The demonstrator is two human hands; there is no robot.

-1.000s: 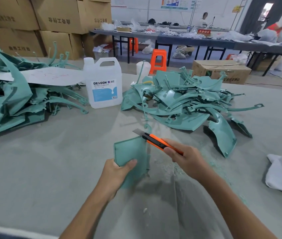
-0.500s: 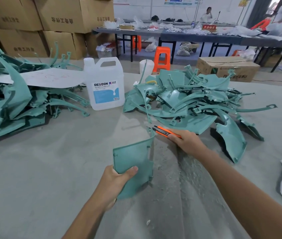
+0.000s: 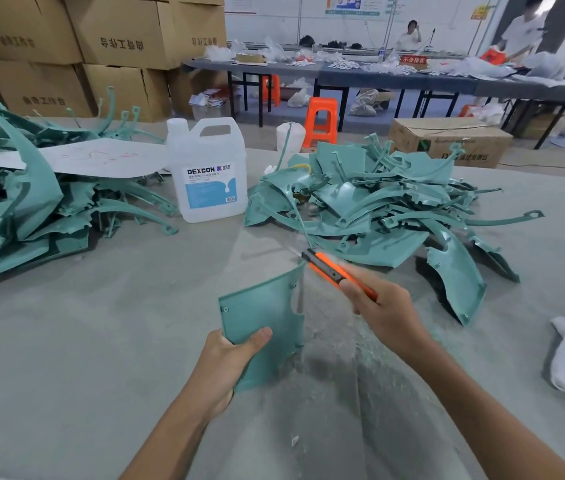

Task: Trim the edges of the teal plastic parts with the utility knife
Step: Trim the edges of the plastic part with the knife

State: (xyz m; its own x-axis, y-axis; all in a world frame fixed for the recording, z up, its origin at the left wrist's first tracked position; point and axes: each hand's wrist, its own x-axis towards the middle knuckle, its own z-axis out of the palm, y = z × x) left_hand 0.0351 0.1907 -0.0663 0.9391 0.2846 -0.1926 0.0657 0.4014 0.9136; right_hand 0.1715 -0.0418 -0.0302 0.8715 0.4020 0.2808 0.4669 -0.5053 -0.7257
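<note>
Left hand (image 3: 229, 358) grips lower-left corner of flat teal plastic panel (image 3: 260, 313), stood on edge on grey counter (image 3: 101, 341). Right hand (image 3: 385, 310), clenched round orange utility knife (image 3: 334, 271), has drawn back nearer; blade at panel's top-right corner. Likely fresh stroke down right edge.
</note>
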